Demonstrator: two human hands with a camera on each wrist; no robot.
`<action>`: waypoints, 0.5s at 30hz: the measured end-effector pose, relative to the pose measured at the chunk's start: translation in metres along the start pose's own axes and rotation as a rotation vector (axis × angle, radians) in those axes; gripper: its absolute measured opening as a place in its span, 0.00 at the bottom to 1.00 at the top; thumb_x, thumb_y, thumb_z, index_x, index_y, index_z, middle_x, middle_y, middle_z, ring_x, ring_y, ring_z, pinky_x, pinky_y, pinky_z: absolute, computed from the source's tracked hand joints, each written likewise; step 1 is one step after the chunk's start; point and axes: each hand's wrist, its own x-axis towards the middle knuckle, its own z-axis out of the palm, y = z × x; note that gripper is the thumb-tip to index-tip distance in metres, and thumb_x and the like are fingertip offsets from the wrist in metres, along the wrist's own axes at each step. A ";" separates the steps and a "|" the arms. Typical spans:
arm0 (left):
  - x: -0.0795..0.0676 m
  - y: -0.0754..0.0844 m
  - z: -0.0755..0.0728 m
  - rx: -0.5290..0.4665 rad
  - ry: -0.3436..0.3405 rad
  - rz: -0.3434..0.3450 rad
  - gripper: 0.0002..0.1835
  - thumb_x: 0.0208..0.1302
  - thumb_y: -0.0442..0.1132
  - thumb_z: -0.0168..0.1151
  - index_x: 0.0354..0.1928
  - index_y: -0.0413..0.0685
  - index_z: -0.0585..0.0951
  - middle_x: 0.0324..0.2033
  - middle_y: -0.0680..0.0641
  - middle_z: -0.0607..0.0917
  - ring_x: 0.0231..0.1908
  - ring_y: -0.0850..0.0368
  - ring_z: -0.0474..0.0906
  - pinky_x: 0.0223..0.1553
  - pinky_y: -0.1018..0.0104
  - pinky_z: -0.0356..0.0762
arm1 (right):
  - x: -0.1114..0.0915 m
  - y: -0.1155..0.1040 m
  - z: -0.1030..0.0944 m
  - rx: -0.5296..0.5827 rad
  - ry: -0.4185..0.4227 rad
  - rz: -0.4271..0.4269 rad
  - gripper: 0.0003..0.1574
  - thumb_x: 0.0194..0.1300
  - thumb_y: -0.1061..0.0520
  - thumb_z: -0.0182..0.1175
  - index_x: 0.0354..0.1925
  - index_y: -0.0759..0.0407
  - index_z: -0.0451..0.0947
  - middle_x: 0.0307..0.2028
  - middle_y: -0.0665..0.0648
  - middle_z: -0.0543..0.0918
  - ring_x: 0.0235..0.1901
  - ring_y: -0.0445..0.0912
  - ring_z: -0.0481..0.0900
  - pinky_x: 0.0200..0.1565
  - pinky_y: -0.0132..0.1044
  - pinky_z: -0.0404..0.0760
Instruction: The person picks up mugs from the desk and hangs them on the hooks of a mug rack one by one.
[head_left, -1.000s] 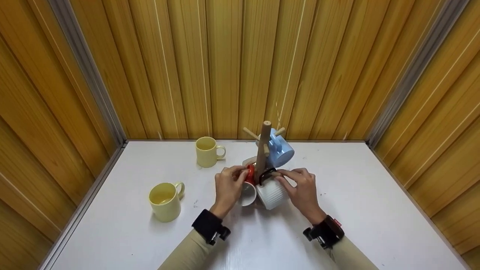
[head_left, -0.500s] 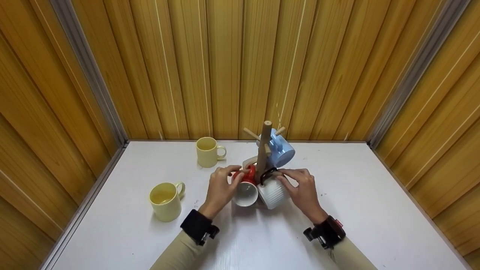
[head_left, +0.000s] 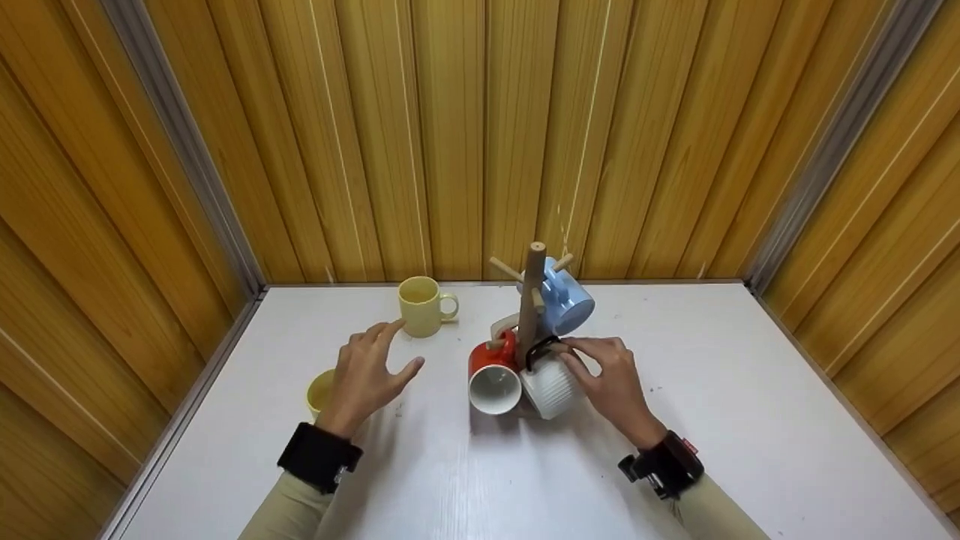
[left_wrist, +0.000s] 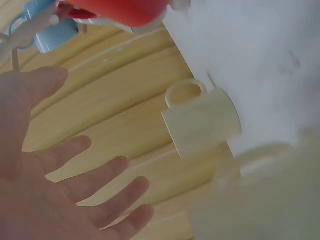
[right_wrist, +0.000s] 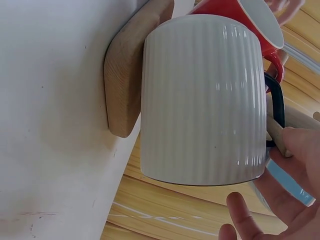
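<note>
My right hand [head_left: 611,382] pinches the end of a wooden peg [right_wrist: 277,136] on the mug tree [head_left: 529,315]. On that peg hangs a white ribbed mug [right_wrist: 202,100] by its black handle [right_wrist: 279,102]. Left of it, a red mug [head_left: 481,358] with a white inside hangs from another peg, mouth towards me. My left hand [head_left: 366,382] is in the air with fingers spread, holding nothing. It partly covers the nearer yellow mug [head_left: 319,391]. Past its fingertips stands the farther yellow mug [head_left: 420,309], upright, handle to the right.
A light blue mug [head_left: 568,304] hangs tilted at the tree's back right. Behind the red mug shows part of a pale thing [head_left: 504,325], mostly hidden. The white table [head_left: 712,390] meets wood-patterned panels [head_left: 450,150] at the back and sides.
My left hand has let go at the red mug and moved left, its fingers opening, to over the nearer yellow mug. The red mug stays hanging. My right hand keeps its pinch.
</note>
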 end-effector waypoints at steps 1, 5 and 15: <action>-0.002 -0.004 -0.002 0.020 -0.023 -0.011 0.37 0.60 0.55 0.75 0.68 0.46 0.77 0.63 0.34 0.79 0.60 0.32 0.74 0.62 0.34 0.68 | -0.001 0.000 0.000 0.000 0.001 -0.005 0.13 0.63 0.60 0.73 0.47 0.55 0.90 0.46 0.50 0.90 0.43 0.51 0.84 0.45 0.46 0.73; -0.007 -0.018 -0.012 0.115 -0.088 -0.037 0.40 0.60 0.56 0.74 0.70 0.47 0.74 0.66 0.30 0.75 0.62 0.28 0.72 0.64 0.32 0.65 | -0.002 -0.001 0.002 0.000 0.006 -0.017 0.14 0.63 0.61 0.73 0.48 0.56 0.89 0.46 0.51 0.90 0.43 0.51 0.85 0.45 0.47 0.73; -0.022 -0.038 -0.028 0.189 -0.251 -0.212 0.44 0.57 0.56 0.76 0.71 0.43 0.72 0.55 0.28 0.78 0.47 0.24 0.76 0.48 0.29 0.73 | -0.005 -0.002 0.005 -0.029 -0.019 -0.011 0.18 0.62 0.61 0.73 0.51 0.58 0.88 0.48 0.55 0.90 0.46 0.54 0.84 0.47 0.47 0.74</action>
